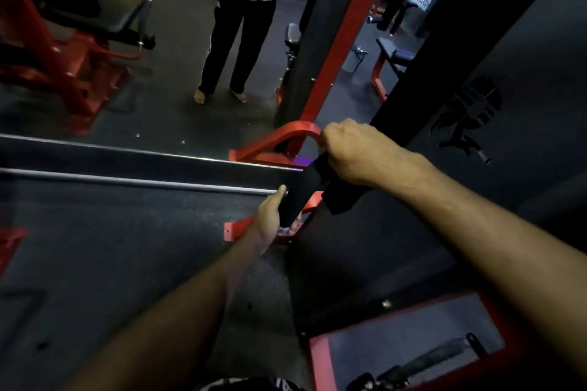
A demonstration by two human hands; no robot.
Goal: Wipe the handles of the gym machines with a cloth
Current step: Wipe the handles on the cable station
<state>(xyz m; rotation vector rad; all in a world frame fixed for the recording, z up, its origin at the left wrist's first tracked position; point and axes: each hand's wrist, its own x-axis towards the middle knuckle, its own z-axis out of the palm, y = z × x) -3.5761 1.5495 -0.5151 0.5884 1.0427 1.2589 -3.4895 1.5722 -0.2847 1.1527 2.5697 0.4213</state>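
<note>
No readable text, numbers or brand names anywhere. Only a black cut-out emblem (pixel 470 117) on the dark machine panel (pixel 524 73), shape unclear, no letters legible.

Dim gym floor beside a wall mirror

A mirror (pixel 178 79) reflects a standing person (pixel 236 25) in dark trousers, barefoot on the dark floor (pixel 111 247). A red frame (pixel 320 359) sits lower right; a red machine (pixel 47 51) shows upper left.

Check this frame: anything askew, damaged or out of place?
Nothing stands out. The left hand grips a black padded handle, the right hand holds a dark cloth against it. The light is dim, so fine damage would not show.
</note>
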